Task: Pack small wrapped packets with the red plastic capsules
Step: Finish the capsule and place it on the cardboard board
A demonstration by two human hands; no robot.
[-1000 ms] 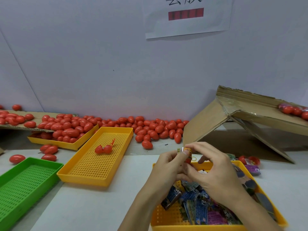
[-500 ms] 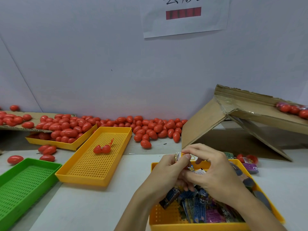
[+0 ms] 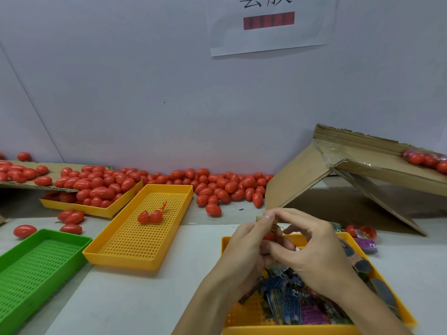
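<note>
My left hand and my right hand meet above the far end of a yellow tray full of small wrapped packets. Between their fingertips sits a small orange wrapped packet pressed against a red capsule half, mostly hidden by fingers. My left thumb and fingers pinch the packet and capsule; my right fingers curl round them from the other side. An open red capsule lies in the middle yellow tray.
Several closed red capsules lie heaped along the wall and in a far-left yellow tray. A green tray sits at the near left. A tipped cardboard box stands at right, with loose packets and capsule halves beside it.
Both hands have stayed together over the packet tray, shifting only slightly; the fingers keep working the packet against the capsule half.
</note>
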